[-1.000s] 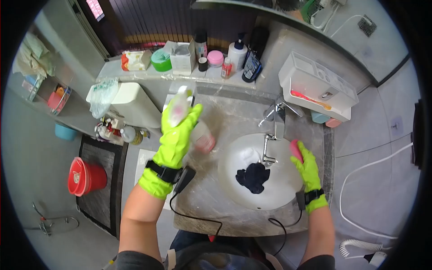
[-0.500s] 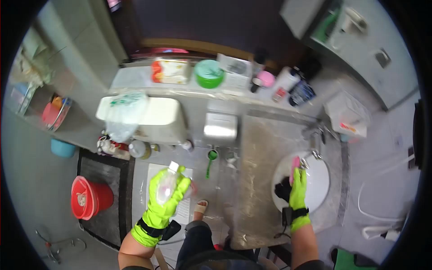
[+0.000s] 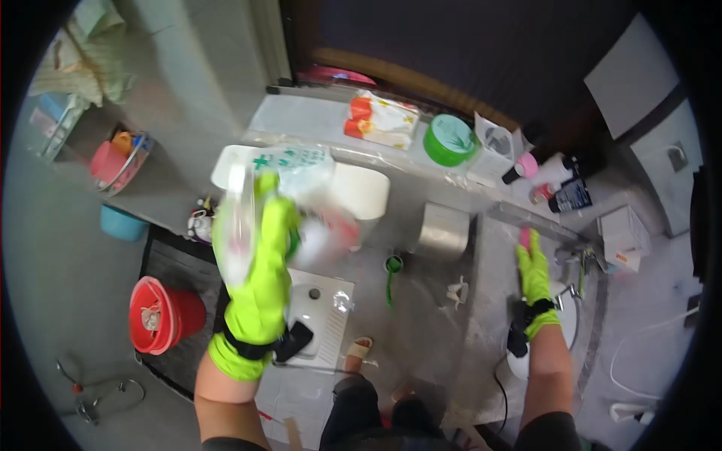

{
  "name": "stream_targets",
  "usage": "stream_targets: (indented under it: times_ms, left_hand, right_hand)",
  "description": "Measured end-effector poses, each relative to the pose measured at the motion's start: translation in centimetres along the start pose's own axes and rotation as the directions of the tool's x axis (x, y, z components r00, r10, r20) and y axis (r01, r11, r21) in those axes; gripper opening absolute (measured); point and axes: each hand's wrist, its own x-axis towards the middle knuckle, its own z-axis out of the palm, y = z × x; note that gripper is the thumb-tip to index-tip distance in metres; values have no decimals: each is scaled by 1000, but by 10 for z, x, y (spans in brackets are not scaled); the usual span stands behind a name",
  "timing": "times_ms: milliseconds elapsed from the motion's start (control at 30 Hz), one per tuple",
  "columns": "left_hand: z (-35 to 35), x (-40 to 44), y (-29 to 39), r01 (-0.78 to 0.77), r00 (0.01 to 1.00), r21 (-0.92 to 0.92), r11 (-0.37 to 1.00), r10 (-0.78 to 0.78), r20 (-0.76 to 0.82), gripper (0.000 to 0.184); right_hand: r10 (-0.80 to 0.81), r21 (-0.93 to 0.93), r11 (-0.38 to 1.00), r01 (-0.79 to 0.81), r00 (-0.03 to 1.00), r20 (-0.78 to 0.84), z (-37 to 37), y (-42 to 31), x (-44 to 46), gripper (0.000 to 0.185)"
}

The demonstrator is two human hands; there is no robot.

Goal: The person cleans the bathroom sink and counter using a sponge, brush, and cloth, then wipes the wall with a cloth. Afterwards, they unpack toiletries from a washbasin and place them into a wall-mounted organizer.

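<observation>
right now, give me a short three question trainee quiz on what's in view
1. True or false: the left hand and the right hand both wear gloves.
2. Which hand holds the clear bottle? A) left B) right C) neither
3. Fill in: the round tub between the packet and the white box is ____.

Key: 1 true; 2 A; 3 green.

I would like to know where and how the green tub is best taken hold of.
I would grip the green tub around its side wall, coming from the front, over the ledge. It is round and squat, and no handle shows. The red-white pack on its left and the white box close on its right seem to leave less room there.
</observation>
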Motion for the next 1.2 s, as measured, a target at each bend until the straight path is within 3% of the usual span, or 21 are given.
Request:
stream_targets:
  times_ms: [67,100,133,200,300,333,367,433,467,533,567,633,700,733,800,833,900,967,1067,1167,1200]
  left_hand:
    - [18,33,-9,-60,995,58,997,55,86,28]
    - [24,48,-25,-147,987,125,981,138,83,28]
    - [31,60,-40,-238,970,195,952,223,94,29]
    - [45,73,-35,-158,984,195,968,137,114,31]
    - [53,92,-47,-201,977,206,958,181,113,34]
    - [53,99,-53,-243,968,222,944,222,112,34]
    - [56,106,-66,-339,940,142,930,328,93,34]
    - [60,112,-74,-410,912,253,876,392,120,34]
    - [64,112,-71,-429,902,268,862,396,170,35]
    - [68,120,-84,-656,754,247,713,631,182,38]
    - [71,99,-50,-473,880,287,833,431,200,46]
    - [72,108,-76,-605,793,95,790,589,157,38]
    - [65,103,-88,-774,627,230,590,765,150,43]
    - [59,100,-99,-842,449,409,350,876,174,47]
    - [48,93,-107,-842,418,455,292,884,207,56]
    - [46,87,-105,-800,577,326,503,794,192,61]
    - [45,65,-115,-734,617,484,476,765,184,64]
    - [36,36,-112,-701,629,596,390,733,260,49]
    - [28,-16,-116,-681,620,571,459,776,117,30]
    - [21,-99,-180,-428,895,401,810,440,67,25]
    - [33,-130,-216,-193,980,278,941,199,9,20]
  right_hand:
    - [-252,-394,876,280,960,121,20,-63,-13,65]
    - [-375,-397,819,414,910,175,42,-71,-11,68]
    - [-86,-491,829,269,927,364,35,-118,-13,69]
    - [-137,-468,813,347,895,425,30,-112,-6,67]
    - [-248,-230,930,287,951,183,10,-57,-4,63]
    - [189,-130,977,-169,968,166,-5,-66,-10,59]
    - [-249,-194,953,231,966,-69,-3,30,5,58]
    - [264,-14,964,-264,964,1,-31,65,16,59]
    - [-133,-179,978,105,979,-153,-18,124,36,58]
    - [243,82,968,-236,967,-83,-16,86,28,61]
    - [218,31,976,-216,974,-67,-9,48,18,60]
    - [-95,-61,993,99,994,59,5,7,-6,61]
    - [17,-121,993,7,981,194,3,-52,-58,61]
    - [73,-159,987,-32,963,259,2,-81,-84,61]
    - [217,-132,975,-178,891,399,-4,-69,-111,64]
    - [124,-128,989,-79,909,397,-2,-64,-97,62]
    - [-65,-129,984,122,922,383,2,-54,-69,60]
    - [2,-144,988,55,930,367,10,-68,-25,59]
    - [13,-117,993,32,930,366,15,-68,-16,61]
    - [-51,-126,986,106,926,375,0,-53,-61,65]
    - [-106,-187,964,189,918,381,-6,-40,-73,66]
